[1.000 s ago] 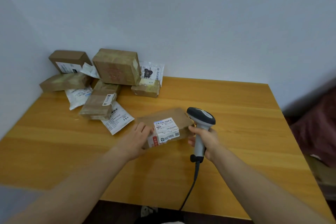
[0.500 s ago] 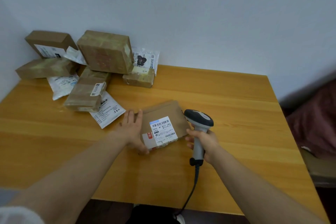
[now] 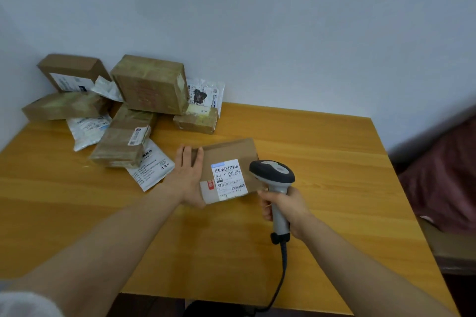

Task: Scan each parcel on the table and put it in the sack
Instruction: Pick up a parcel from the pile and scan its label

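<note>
Now your left hand (image 3: 189, 177) lies with straight fingers flat against the left side of the brown cardboard parcel (image 3: 229, 154), thumb at its near left corner; none of those fingers curl round the box. The parcel is about the middle of the table (image 3: 322, 152), turned a little askew to the edges. I cannot tell whether its near end rests on the wood or is raised. Its white label (image 3: 229, 179) faces up, with barcodes at the top and the bottom of the sheet.

Your right hand (image 3: 287, 207) is wrapped round the grey handle of the scanner (image 3: 273, 172), whose dark head shows at the parcel's near right corner, just beside the label. The cable (image 3: 282, 273) drops from the foot of the handle and passes over the near edge of the table. Your two hands are apart, one at each side of the parcel.

At the far left corner of the table, against the wall (image 3: 283, 33), lies a heap of parcels (image 3: 152, 85): taped brown boxes stacked on one another with white plastic bags tucked among them. One white mailer (image 3: 150, 170) lies flat at the heap's near side, near your left hand.
</note>
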The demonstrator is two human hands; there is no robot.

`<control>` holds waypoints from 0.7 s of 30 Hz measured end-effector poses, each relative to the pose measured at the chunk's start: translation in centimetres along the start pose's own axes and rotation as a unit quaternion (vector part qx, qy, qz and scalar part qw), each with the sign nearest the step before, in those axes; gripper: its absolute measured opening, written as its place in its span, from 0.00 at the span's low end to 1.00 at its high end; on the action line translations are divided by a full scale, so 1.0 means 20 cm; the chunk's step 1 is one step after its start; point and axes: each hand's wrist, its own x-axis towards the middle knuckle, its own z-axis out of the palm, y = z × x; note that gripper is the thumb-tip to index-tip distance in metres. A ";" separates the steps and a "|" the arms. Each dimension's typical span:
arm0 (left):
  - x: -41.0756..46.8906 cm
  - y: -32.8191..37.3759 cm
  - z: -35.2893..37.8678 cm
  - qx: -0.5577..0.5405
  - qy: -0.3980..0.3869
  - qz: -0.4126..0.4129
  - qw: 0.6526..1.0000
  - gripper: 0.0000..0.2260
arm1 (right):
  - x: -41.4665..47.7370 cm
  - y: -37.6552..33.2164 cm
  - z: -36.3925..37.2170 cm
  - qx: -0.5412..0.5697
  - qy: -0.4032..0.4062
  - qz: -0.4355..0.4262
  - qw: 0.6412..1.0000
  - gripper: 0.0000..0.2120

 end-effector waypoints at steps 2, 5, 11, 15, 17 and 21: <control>-0.02 -0.02 -0.08 0.021 0.035 -0.010 0.999 0.64 | -0.04 -0.02 0.01 -0.017 -0.022 -0.004 1.000 0.06; -0.06 -0.04 -0.17 0.049 0.077 -0.018 0.996 0.63 | -0.10 -0.05 0.03 -0.040 -0.043 -0.008 0.998 0.04; -0.17 -0.05 -0.26 0.113 0.130 -0.019 0.985 0.61 | -0.20 -0.09 0.04 -0.056 -0.067 -0.024 0.996 0.05; -0.22 -0.06 -0.29 0.119 0.152 -0.030 0.981 0.61 | -0.26 -0.09 0.03 -0.055 -0.077 -0.030 0.995 0.07; -0.25 -0.06 -0.30 0.124 0.158 -0.033 0.979 0.61 | -0.29 -0.09 0.03 -0.051 -0.080 -0.035 0.995 0.08; -0.29 -0.05 -0.31 0.128 0.170 -0.036 0.977 0.61 | -0.34 -0.09 0.01 -0.042 -0.085 -0.045 0.994 0.08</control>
